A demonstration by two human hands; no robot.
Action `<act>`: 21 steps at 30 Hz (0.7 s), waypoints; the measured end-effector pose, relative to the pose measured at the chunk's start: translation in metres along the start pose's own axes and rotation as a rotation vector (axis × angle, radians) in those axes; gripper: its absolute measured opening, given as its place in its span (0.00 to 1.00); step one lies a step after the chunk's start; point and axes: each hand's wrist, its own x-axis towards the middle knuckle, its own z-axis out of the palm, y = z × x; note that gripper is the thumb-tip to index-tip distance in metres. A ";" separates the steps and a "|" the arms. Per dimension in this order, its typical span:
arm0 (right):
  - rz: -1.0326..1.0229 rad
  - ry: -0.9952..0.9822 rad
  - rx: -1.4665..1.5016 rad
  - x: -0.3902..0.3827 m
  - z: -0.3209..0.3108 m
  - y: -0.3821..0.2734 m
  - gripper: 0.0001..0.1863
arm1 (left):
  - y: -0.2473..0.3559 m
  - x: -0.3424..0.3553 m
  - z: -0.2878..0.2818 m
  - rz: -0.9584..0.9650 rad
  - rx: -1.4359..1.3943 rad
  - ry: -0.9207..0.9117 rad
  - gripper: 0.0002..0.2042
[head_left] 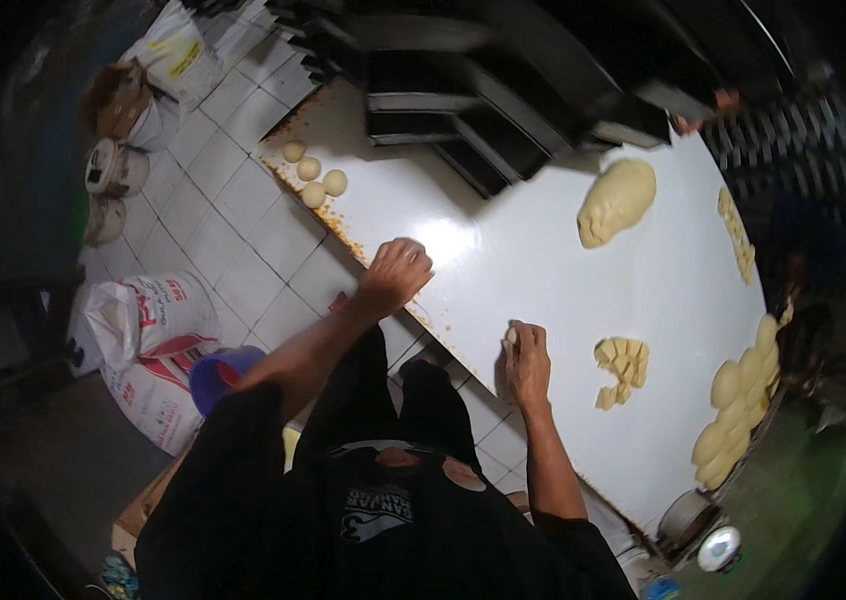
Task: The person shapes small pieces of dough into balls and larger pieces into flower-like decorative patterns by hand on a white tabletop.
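Dough balls (310,170) at the far-left corner of the counter (513,265), presumably soft, light, best cupped from the sides; left hand (401,272), fingers curled, any hold hidden; right hand (528,362), fingers bent close together, grip uncertain; cut dough pieces (630,362), probably tacky, farther right.

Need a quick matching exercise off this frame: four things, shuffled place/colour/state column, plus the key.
Things
1. Dough balls
2. Dough lump
3. Chopped dough
4. Bucket

Place, colour or state
A. One oval mass
B. Purple
C. Of the four, nearest the right hand
D. At the left edge of the table

Pairs: 1-D, 2-A, 3-C, 4-B
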 end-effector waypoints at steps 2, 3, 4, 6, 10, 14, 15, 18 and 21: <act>-0.071 -0.197 -0.013 0.056 -0.003 -0.055 0.25 | 0.003 0.000 0.008 -0.184 -0.061 -0.020 0.12; -0.146 -0.118 0.007 0.083 0.005 -0.085 0.25 | 0.013 -0.010 0.010 -0.204 -0.115 -0.072 0.14; -0.190 -0.059 0.147 0.109 0.009 -0.128 0.24 | 0.023 -0.029 0.009 -0.113 0.053 -0.135 0.16; -0.286 0.071 0.380 0.155 0.045 -0.160 0.25 | 0.017 -0.047 -0.011 -0.015 -0.121 -0.163 0.14; -0.466 0.131 -0.137 0.205 0.105 -0.186 0.24 | -0.018 -0.045 -0.043 -0.015 -0.402 -0.159 0.13; -0.121 0.121 0.180 0.150 0.091 -0.101 0.12 | -0.017 -0.010 -0.060 -0.114 -0.248 0.063 0.17; -0.198 0.153 0.026 0.131 0.084 -0.061 0.13 | -0.003 0.004 -0.047 -0.323 -0.631 0.164 0.21; -0.014 0.209 0.119 0.113 0.087 -0.054 0.16 | -0.009 0.004 -0.024 -0.120 -0.202 -0.014 0.32; -0.354 0.183 0.122 0.118 0.101 -0.096 0.17 | -0.001 -0.013 -0.036 -0.273 -0.265 0.071 0.38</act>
